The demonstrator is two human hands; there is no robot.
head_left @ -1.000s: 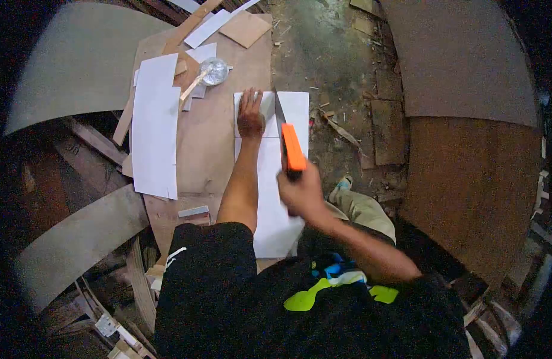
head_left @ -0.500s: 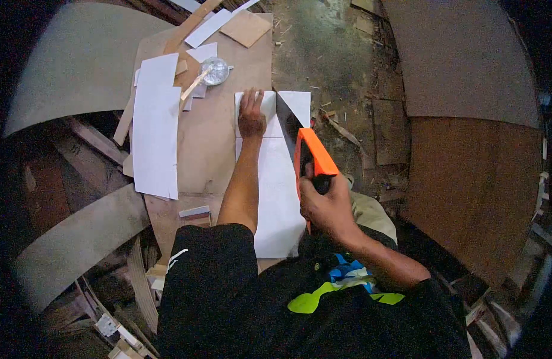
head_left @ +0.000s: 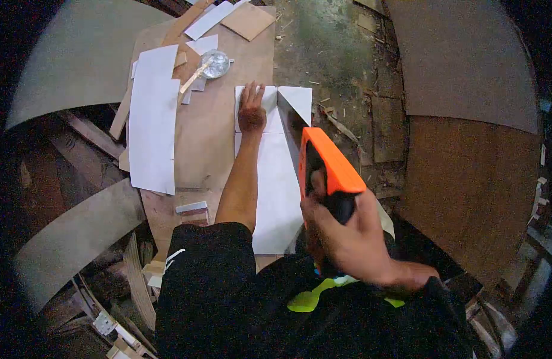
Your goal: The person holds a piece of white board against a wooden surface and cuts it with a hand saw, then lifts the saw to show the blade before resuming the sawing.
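A white board [head_left: 271,203] lies lengthwise in front of me, with a line drawn across its far part. My left hand [head_left: 252,112] presses flat on the far left of it, fingers stretched forward. In my right hand [head_left: 356,242] is the black grip of a handsaw [head_left: 334,160] with an orange handle. Its dark blade slants forward to the board's far edge, right of my left hand. A narrow gap shows in the board at the blade's tip. The lower part of the blade is hidden behind the handle.
A brown panel [head_left: 219,137] lies under the white board. To the left are a long white strip [head_left: 153,119], a clear container [head_left: 215,64] with a stick across it, and wood offcuts. Large brown sheets [head_left: 467,191] stand at right, beyond a littered floor [head_left: 330,54].
My right hand has drawn the saw back and up toward me, so the orange handle looks larger and nearer. My left hand keeps its place on the board.
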